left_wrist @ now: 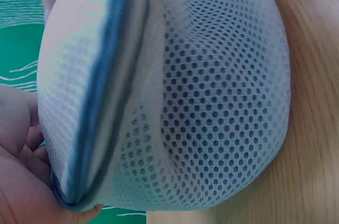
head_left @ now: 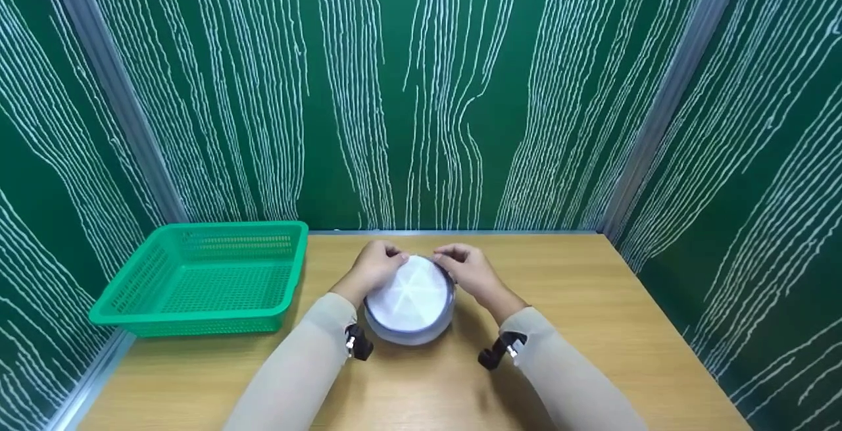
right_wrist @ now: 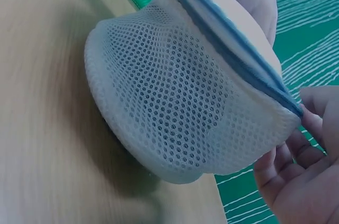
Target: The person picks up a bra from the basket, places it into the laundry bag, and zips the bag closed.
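Observation:
A round white mesh laundry bag (head_left: 408,296) with a pale lid stands on the wooden table. Blue zipper trim (left_wrist: 100,91) runs around the edge of its lid, and the sides are open mesh (right_wrist: 159,86). My left hand (head_left: 377,265) pinches the lid's far-left edge. At the far-right edge, my right hand (head_left: 468,272) pinches the rim by the zipper, thumb against fingers. The right wrist view shows that pinch close up. Nothing can be made out through the mesh, so I cannot tell what the bag contains.
A green plastic basket (head_left: 197,326) stands at the left of the table (head_left: 566,286). Green panels (head_left: 500,135) with white wavy lines rise behind and at both sides, joined by metal posts (head_left: 671,89).

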{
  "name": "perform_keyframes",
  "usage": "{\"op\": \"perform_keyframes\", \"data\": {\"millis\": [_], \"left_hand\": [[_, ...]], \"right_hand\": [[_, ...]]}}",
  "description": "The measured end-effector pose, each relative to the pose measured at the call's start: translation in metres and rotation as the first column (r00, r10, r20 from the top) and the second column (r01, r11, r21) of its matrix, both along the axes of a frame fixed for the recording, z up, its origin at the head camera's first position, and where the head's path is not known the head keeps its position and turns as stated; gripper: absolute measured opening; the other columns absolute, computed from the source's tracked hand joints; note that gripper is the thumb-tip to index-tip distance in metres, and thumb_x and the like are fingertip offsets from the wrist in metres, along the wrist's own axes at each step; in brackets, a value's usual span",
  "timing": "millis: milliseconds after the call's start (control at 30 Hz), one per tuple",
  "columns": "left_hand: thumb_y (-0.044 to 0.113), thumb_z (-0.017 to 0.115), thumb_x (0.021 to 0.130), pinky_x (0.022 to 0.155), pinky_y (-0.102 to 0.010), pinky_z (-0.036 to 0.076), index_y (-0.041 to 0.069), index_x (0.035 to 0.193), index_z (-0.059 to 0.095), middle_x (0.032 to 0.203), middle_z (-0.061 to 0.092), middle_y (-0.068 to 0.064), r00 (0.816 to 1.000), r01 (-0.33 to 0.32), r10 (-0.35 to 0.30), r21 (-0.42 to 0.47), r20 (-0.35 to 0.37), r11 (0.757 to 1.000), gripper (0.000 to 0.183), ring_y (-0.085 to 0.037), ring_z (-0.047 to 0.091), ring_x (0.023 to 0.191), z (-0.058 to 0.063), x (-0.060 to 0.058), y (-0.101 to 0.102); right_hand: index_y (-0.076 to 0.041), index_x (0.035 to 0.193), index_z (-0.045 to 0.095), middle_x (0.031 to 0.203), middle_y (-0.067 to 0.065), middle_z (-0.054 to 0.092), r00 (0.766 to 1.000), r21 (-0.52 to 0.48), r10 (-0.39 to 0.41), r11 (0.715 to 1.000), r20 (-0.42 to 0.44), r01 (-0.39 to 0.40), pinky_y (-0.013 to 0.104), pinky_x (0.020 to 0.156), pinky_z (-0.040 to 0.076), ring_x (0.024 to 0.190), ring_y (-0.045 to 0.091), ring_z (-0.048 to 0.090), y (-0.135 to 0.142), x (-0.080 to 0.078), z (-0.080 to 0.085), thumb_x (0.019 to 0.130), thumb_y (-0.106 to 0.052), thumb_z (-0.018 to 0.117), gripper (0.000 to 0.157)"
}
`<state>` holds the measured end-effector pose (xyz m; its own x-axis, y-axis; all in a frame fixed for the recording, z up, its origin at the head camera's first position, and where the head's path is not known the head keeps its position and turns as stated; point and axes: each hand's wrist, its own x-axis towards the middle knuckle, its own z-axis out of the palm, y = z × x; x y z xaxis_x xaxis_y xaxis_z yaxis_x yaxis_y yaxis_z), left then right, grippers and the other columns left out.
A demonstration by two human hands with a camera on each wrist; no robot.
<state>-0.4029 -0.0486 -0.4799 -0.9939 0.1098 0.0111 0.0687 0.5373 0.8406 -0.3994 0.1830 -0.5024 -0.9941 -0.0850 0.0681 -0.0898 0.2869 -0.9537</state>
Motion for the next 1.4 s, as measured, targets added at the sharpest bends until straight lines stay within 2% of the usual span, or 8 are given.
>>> {"op": "perform_keyframes", "data": {"millis": [133,333,433,567,767,1000,1133,1400], "left_hand": [[0.021,0.069,0.113,0.108,-0.045,0.063,0.004,0.124,0.083,0.125,0.081,-0.015,1.0,0.004,-0.004,0.023,-0.005,1.0,0.024,-0.027,0.074,0.117,-0.001,0.0,-0.001],[0.02,0.067,0.114,0.111,-0.046,0.061,0.004,0.126,0.082,0.128,0.081,-0.015,1.0,0.006,-0.005,0.036,-0.014,0.999,0.025,-0.028,0.073,0.121,-0.001,0.001,-0.001],[0.018,0.065,0.115,0.111,-0.047,0.061,0.003,0.125,0.081,0.127,0.08,-0.015,1.0,0.017,-0.016,0.046,-0.027,0.999,0.024,-0.028,0.073,0.121,-0.001,0.001,-0.002],[0.015,0.064,0.116,0.111,-0.047,0.06,0.003,0.122,0.081,0.127,0.08,-0.016,0.999,0.032,-0.03,0.053,-0.04,0.998,0.021,-0.029,0.072,0.121,-0.001,0.001,-0.001],[0.013,0.065,0.115,0.112,-0.048,0.06,0.002,0.123,0.08,0.128,0.079,-0.017,0.998,0.044,-0.041,0.061,-0.056,0.997,0.02,-0.03,0.071,0.122,-0.001,0.001,-0.001],[0.011,0.067,0.113,0.11,-0.049,0.06,0.001,0.118,0.08,0.125,0.081,-0.017,0.992,0.069,-0.063,0.048,-0.107,0.997,0.017,-0.029,0.072,0.119,-0.005,-0.002,-0.004],[0.01,0.068,0.112,0.112,-0.049,0.059,0.0,0.118,0.08,0.124,0.081,-0.017,0.99,0.082,-0.075,0.053,-0.122,0.995,0.017,-0.03,0.073,0.12,-0.006,-0.001,-0.005],[0.014,0.069,0.113,0.117,-0.051,0.057,0.004,0.119,0.08,0.126,0.08,-0.015,0.993,0.091,-0.087,0.052,-0.079,0.994,0.017,-0.031,0.072,0.123,-0.005,0.002,-0.004]], "right_hand": [[-0.007,0.128,0.081,0.124,0.01,0.082,0.999,-0.004,-0.02,1.0,0.035,0.02,0.025,0.083,0.061,0.101,0.016,0.072,-0.007,-0.01,0.002,0.112,-0.022,0.072,0.024],[-0.001,0.137,0.078,0.141,0.019,0.079,0.994,0.056,0.109,0.992,0.01,-0.11,0.035,0.113,0.061,0.133,0.029,0.074,-0.019,-0.021,0.01,0.115,-0.014,0.063,0.03],[-0.003,0.139,0.079,0.146,0.018,0.076,0.986,0.049,0.158,0.986,0.051,-0.16,0.032,0.108,0.062,0.133,0.027,0.073,-0.023,-0.024,0.011,0.113,-0.01,0.062,0.031],[-0.006,0.137,0.081,0.147,0.017,0.076,0.979,0.026,0.171,0.984,0.112,-0.175,0.025,0.097,0.062,0.123,0.02,0.074,-0.025,-0.026,0.012,0.111,-0.007,0.062,0.032],[-0.007,0.137,0.081,0.147,0.016,0.076,0.968,-0.009,0.2,0.979,0.152,-0.201,0.023,0.093,0.061,0.117,0.016,0.074,-0.026,-0.026,0.017,0.109,-0.007,0.061,0.034],[0.001,0.136,0.08,0.14,0.018,0.079,0.959,-0.053,0.234,0.972,0.159,-0.228,0.02,0.085,0.062,0.102,0.011,0.074,-0.027,-0.029,0.018,0.109,-0.005,0.062,0.033],[0.002,0.133,0.08,0.135,0.016,0.08,0.958,-0.082,0.221,0.974,0.182,-0.209,0.021,0.087,0.063,0.104,0.011,0.075,-0.027,-0.03,0.018,0.11,-0.006,0.062,0.03],[0.005,0.136,0.077,0.129,0.012,0.081,0.934,-0.115,0.257,0.965,0.249,-0.235,0.021,0.082,0.063,0.097,0.011,0.074,-0.023,-0.03,0.018,0.111,-0.006,0.063,0.031]]}}
